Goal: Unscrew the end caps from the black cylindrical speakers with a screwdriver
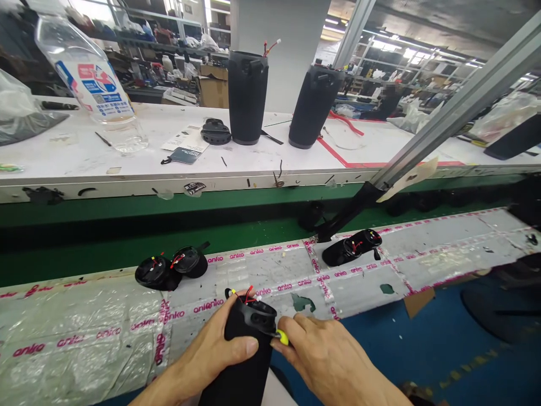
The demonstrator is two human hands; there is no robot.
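Note:
My left hand [226,344] is wrapped around a black cylindrical speaker body [240,375], its thumb across the front. The body leans toward me, and red wires with a white connector poke out of its open top. At the right side of its rim, my right hand [315,349] grips a small tool with a yellow handle [282,337]. The tool's tip meets the rim beside a dark rubbery part [256,321]; the exact contact is hard to make out. Most of the handle is hidden in my fingers.
Speaker bodies [157,273] lie on the plastic-covered lower bench [262,265], left and right. On the white upper shelf [249,160] stand two speaker bodies [248,98], a black cap [215,131], a paper tag [188,148] and a water bottle [95,84]. A slanted metal post [439,107] crosses the right side.

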